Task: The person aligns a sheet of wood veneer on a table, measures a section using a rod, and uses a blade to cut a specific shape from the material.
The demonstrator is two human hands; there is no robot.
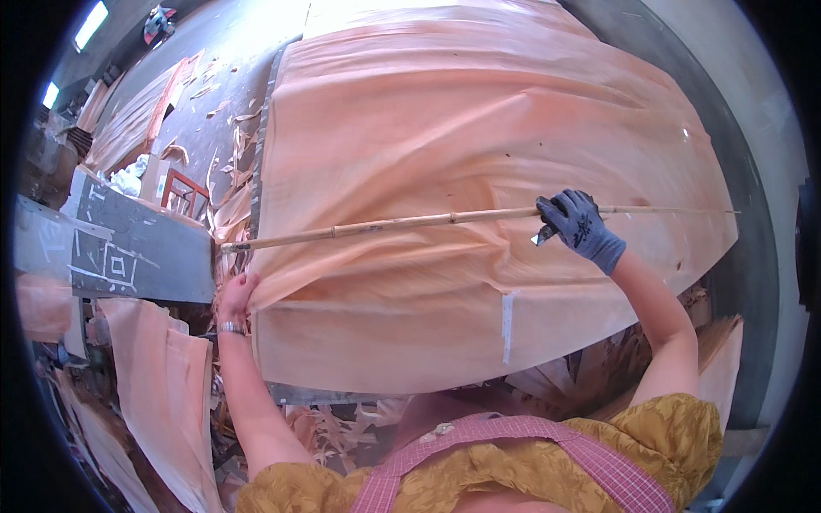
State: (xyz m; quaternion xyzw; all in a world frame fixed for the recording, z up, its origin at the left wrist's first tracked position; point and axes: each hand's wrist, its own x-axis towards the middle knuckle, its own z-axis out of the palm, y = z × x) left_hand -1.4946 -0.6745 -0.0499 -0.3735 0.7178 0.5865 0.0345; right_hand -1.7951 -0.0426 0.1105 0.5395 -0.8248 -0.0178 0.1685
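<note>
A large, thin, orange-pink wood veneer sheet lies rippled over a stack of similar sheets. At its left edge my bare left hand, with a band at the wrist, is closed on the sheet's rim; the fingertips are partly hidden. My right hand, in a grey-blue glove with dark fingers, is closed around a long bamboo pole. The pole runs across the sheet, its thick end past the left edge. A small metal blade juts out below the gloved fingers; its handle is hidden. A pale tape strip marks the sheet's near part.
A grey board with white markings stands at the left, beside a red metal frame. Further veneer sheets hang at the lower left. Veneer scraps litter the floor near me and along the stack's left side.
</note>
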